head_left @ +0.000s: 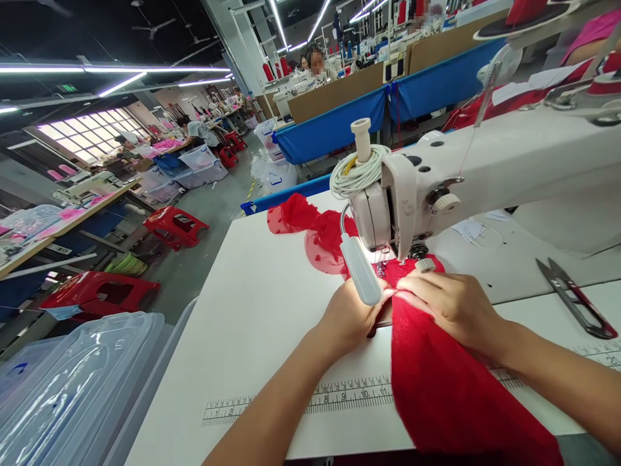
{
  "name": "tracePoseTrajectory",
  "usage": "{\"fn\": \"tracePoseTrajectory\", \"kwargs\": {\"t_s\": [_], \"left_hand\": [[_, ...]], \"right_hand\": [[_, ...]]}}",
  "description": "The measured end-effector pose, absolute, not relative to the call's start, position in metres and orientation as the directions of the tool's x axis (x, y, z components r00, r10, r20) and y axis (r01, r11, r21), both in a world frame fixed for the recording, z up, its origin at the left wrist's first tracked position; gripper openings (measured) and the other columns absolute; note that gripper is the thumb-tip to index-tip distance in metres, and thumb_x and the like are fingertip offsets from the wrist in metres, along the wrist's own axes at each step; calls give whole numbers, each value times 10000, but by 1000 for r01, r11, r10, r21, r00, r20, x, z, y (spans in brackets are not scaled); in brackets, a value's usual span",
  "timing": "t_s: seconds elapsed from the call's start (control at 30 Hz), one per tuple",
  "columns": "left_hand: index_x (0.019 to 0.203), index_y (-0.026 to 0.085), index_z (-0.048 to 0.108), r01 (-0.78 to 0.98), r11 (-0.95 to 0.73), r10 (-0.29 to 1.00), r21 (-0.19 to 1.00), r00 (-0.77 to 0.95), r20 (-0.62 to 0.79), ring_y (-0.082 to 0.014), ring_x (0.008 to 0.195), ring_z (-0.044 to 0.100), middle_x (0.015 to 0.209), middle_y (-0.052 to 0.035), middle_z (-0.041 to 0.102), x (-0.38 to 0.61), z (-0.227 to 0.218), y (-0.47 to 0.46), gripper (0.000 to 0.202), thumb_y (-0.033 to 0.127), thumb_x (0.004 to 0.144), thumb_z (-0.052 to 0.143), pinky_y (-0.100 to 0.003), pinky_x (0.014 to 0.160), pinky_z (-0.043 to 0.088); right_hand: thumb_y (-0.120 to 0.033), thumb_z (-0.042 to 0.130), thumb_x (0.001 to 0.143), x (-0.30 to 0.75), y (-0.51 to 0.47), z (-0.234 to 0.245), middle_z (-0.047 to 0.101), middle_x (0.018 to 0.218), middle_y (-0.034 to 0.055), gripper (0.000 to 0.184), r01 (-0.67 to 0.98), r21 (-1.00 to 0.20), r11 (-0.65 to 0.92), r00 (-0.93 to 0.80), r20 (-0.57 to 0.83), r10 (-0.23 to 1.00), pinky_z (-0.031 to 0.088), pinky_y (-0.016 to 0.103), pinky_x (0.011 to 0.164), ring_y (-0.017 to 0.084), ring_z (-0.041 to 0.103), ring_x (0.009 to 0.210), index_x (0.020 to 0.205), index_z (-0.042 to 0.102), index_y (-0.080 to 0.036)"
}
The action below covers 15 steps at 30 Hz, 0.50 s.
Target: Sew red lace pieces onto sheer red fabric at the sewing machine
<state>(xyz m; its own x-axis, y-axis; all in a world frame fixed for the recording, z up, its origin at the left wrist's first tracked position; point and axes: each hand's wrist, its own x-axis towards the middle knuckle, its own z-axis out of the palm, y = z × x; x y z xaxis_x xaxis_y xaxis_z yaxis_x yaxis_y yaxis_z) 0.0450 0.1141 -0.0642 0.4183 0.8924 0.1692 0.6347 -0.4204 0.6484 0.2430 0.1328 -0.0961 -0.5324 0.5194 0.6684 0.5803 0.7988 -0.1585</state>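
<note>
1. Head view: a white counter (233, 310), with a printed ruler strip (334, 396) on the near side of the sewing machine, carries the work.
2. The sewing machine (485, 175) stands on it, its needle end toward the hands and a coiled cable (356, 171) on top.
3. A red fabric panel (446, 388) runs from beneath the machine's needle end toward the person and over the counter's near edge.
4. Sheer red fabric (334, 243) lies left of the machine's needle end; whether it joins the panel, I cannot tell.
5. Both hands are close in front of the needle. The right hand (451, 301) pinches the panel's upper edge. The left hand (352, 314) has its fingertips at the cloth, but a lamp (359, 268) partly covers them, so gripping or merely pressing is unclear.
6. Thread snips (577, 301) lie on the near side of the machine's arm, untouched.
7. At the machine's presser foot (381, 266), the step appears to be feeding a seam; the next move seems to call for flat, aligned edges and fingertips clear of the needle.
</note>
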Motion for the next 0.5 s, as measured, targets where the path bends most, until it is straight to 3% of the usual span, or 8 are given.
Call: {"fn": "tracePoseTrajectory", "kwargs": {"t_s": [0.07,0.17,0.27,0.4,0.5], "left_hand": [[870,183,587,636,-467,868,615,462,182,-169,759,570,826,-32,629,43,-63,113,163,189,930,436,-303,702,491],[1016,184,599,618,-459,871,638,453,188,-177,868,613,937,-37,663,41,-69,111,256,65,817,490,-299,767,525],[951,175,605,629,-439,895,641,365,254,-165,806,617,871,-21,662,46,-82,111,182,100,787,578,-285,740,530],[810,172,584,712,-509,845,484,308,436,-157,668,561,727,-14,609,54,-98,110,24,194,802,583,-286,622,487],[736,177,549,734,-548,803,402,326,499,-165,665,547,698,-25,588,53,-98,109,165,225,880,484,-291,599,456]], "right_hand": [[-194,455,1000,242,134,-95,610,719,4,185,560,-236,795,-480,689,543,374,244,520,114,546,578,908,613,-166],[-187,443,1005,242,136,-95,573,680,4,221,530,-264,806,-432,733,525,391,238,523,110,509,554,830,576,-166],[-164,441,999,241,137,-96,571,676,0,237,516,-253,818,-432,748,504,401,241,522,112,499,550,779,524,-188],[-146,455,988,240,137,-97,593,688,1,238,527,-269,806,-392,765,511,428,246,536,125,544,581,760,483,-207],[-126,466,970,242,136,-97,647,820,33,127,530,-255,809,-395,770,501,461,243,567,138,600,665,892,536,-197]]}}
